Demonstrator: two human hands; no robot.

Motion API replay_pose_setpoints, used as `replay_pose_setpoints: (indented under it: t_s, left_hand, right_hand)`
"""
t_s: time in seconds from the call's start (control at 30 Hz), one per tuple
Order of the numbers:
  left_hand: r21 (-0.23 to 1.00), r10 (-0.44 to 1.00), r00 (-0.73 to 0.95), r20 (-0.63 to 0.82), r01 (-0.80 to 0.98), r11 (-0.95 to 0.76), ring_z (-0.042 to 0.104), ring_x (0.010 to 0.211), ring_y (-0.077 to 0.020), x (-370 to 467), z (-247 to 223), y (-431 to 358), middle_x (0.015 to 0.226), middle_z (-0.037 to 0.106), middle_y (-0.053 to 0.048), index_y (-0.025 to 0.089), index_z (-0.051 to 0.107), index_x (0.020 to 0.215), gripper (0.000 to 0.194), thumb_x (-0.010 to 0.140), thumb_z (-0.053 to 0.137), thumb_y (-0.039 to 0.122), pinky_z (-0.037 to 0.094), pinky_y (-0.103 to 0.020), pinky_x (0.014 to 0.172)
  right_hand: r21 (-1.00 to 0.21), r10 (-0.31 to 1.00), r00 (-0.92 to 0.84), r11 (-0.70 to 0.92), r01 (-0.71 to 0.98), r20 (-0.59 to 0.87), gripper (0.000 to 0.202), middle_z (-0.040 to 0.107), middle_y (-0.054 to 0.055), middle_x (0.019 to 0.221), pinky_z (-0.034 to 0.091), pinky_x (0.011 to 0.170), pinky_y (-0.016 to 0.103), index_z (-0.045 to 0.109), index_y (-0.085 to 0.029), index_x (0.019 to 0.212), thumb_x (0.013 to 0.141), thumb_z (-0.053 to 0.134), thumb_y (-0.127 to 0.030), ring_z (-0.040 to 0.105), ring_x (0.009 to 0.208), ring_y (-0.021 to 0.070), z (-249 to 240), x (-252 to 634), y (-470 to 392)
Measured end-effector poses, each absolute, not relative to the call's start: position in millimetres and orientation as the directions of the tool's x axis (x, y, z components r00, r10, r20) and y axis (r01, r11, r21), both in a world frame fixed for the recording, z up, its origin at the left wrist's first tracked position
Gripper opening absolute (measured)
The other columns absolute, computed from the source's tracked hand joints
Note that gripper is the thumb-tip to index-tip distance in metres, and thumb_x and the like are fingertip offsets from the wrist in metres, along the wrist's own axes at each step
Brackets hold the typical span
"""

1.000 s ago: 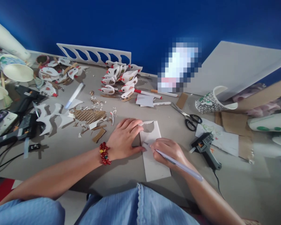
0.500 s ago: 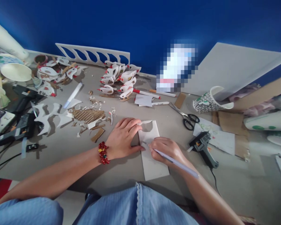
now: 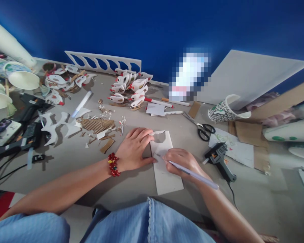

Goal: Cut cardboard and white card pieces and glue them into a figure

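My right hand is closed around a slim craft knife with a pale purple handle. Its thin grey tip rests on a white foam board strip, which lies flat on the table before me. A rounded cut-out opens near the strip's top edge, with a thin sliver bordering it. My left hand lies flat with its thumb apart, fingertips and thumb at the strip's left edge. A red bead bracelet circles that wrist.
Small white painted birds stand behind. Cardboard scraps and foam offcuts lie left. Scissors, a glue gun and a patterned paper cup are on the right. A board with cut-out holes leans at the back.
The view has shifted slightly. Both hands stay at the strip, and the knife tip has moved very little, if at all.
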State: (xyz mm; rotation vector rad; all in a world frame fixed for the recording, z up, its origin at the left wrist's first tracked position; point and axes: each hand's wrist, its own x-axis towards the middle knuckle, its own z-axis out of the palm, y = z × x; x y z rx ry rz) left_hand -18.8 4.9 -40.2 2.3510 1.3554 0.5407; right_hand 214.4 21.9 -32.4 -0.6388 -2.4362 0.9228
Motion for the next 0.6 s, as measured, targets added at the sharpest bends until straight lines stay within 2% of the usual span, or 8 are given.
replay_pose_setpoints:
  t_s: [0.17, 0.3, 0.4, 0.5, 0.6]
  left_hand:
    - [0.496, 0.874, 0.465, 0.140, 0.731, -0.468, 0.044, 0.125, -0.0310, -18.6, -40.0, 5.1, 0.136, 0.051, -0.012, 0.019, 0.053, 0.116, 0.058, 0.077, 0.063, 0.060, 0.034, -0.049, 0.106]
    - [0.497, 0.873, 0.468, 0.141, 0.729, -0.471, 0.044, 0.125, -0.0306, -19.3, -40.1, 4.9, 0.136, 0.051, -0.012, 0.019, 0.052, 0.116, 0.058, 0.077, 0.064, 0.059, 0.034, -0.049, 0.106]
    - [0.500, 0.869, 0.470, 0.154, 0.721, -0.479, 0.044, 0.125, -0.0305, -19.7, -41.6, 4.6, 0.135, 0.052, -0.012, 0.020, 0.052, 0.117, 0.058, 0.077, 0.063, 0.060, 0.034, -0.049, 0.106]
    - [0.498, 0.863, 0.477, 0.167, 0.715, -0.491, 0.044, 0.125, -0.0313, -20.5, -42.7, 4.4, 0.135, 0.052, -0.013, 0.019, 0.051, 0.118, 0.058, 0.078, 0.063, 0.059, 0.034, -0.051, 0.106]
    - [0.489, 0.853, 0.494, 0.167, 0.710, -0.507, 0.044, 0.126, -0.0322, -22.7, -41.3, 4.6, 0.137, 0.051, -0.014, 0.019, 0.051, 0.120, 0.057, 0.078, 0.063, 0.056, 0.034, -0.051, 0.107]
  right_hand:
    - [-0.713, 0.573, -0.789, 0.647, 0.269, 0.222, 0.017, 0.050, 0.000, 0.065, 0.036, 0.059, 0.026, 0.053, -0.020, 0.079, 0.095, 0.046, -0.020, 0.045, 0.061, 0.0144, -31.4, 215.4, 22.0]
    - [-0.759, 0.583, -0.799, 0.585, 0.286, 0.149, 0.017, 0.053, 0.000, 0.067, 0.037, 0.060, 0.026, 0.052, -0.021, 0.078, 0.094, 0.046, -0.024, 0.048, 0.062, 0.0144, -34.7, 221.8, 25.0]
    - [-0.795, 0.658, -0.743, 0.512, 0.325, 0.120, 0.012, 0.057, 0.000, 0.068, 0.040, 0.060, 0.026, 0.056, -0.021, 0.081, 0.090, 0.051, -0.025, 0.052, 0.061, 0.0140, -39.6, 226.3, 24.2]
    - [-0.884, 0.824, -0.563, 0.311, 0.348, 0.068, 0.006, 0.061, -0.001, 0.066, 0.043, 0.051, 0.023, 0.059, -0.021, 0.086, 0.088, 0.055, -0.025, 0.055, 0.053, 0.0118, -42.8, 224.5, 19.7]
    - [-0.975, 0.903, -0.426, 0.034, 0.218, -0.064, 0.009, 0.061, -0.003, 0.061, 0.043, 0.041, 0.020, 0.057, -0.020, 0.089, 0.089, 0.056, -0.029, 0.054, 0.044, 0.0103, -42.9, 216.8, 13.7]
